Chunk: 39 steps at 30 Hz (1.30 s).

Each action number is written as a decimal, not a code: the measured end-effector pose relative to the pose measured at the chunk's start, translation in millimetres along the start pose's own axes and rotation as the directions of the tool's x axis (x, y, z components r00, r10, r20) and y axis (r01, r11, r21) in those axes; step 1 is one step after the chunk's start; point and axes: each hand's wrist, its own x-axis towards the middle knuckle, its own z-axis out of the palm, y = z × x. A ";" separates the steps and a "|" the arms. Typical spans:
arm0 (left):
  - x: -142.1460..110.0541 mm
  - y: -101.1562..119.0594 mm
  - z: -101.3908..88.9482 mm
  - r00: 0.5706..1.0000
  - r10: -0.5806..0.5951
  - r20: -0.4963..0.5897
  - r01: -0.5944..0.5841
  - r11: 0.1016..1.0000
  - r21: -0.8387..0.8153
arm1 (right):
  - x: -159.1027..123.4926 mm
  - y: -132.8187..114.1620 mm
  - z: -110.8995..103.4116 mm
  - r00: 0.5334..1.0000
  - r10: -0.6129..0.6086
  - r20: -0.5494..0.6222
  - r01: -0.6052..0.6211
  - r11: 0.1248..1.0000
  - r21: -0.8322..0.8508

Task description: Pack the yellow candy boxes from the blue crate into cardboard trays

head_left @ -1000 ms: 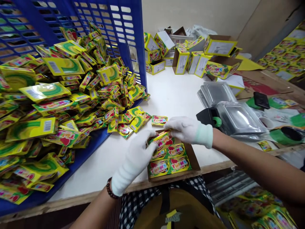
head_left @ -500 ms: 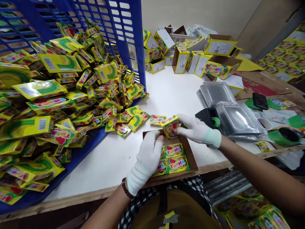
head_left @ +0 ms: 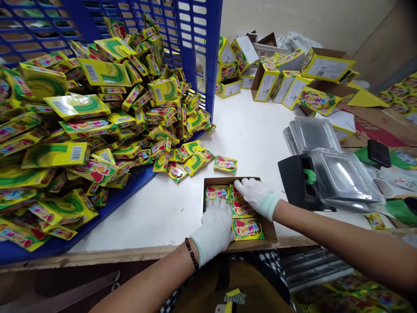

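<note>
Candy-style packets (head_left: 248, 229), yellow and green, lettered TWINS: several, face up in rows inside one shallow brown carton (head_left: 269, 232), open at the top, set at the near edge of the white counter (head_left: 169, 221).

Left hand (head_left: 216, 224), white glove, beaded bracelet (head_left: 192, 253) at the wrist: palm down over the carton's left column, fingers extended and lying close together, nothing clasped between them.

Right hand (head_left: 254, 194), white glove, pale green cuff: over the far right packets, fingers bent; whether they grip one cannot be told.

Single packet (head_left: 225, 164), loose: on the counter just beyond the carton's far wall.

Blue crate (head_left: 213, 65), slotted sides: at left, bearing a large mixed heap of like packets (head_left: 104, 108), some spilled onto the counter.

Black tape dispenser (head_left: 295, 178), green roll: right of the carton, beside stacked clear plastic trays (head_left: 345, 174).

Printed boxes (head_left: 317, 100), yellow, several open: grouped along the back.
</note>
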 end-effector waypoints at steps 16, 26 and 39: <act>26.6 -107.3 -47.7 0.812 -0.379 -0.444 0.171 0.882 -0.440 | 4.8 3.9 23.4 0.984 -0.138 0.110 0.100 0.950 0.296; 63.0 -158.7 -13.1 0.682 -0.614 -0.396 0.136 0.639 -0.757 | 54.9 31.5 -38.1 0.941 0.145 -0.307 0.194 0.511 0.838; 77.5 -139.1 -29.6 0.810 -0.508 -0.292 0.063 0.570 -0.819 | 111.1 88.3 -45.6 0.995 -0.097 -0.023 0.088 0.742 0.664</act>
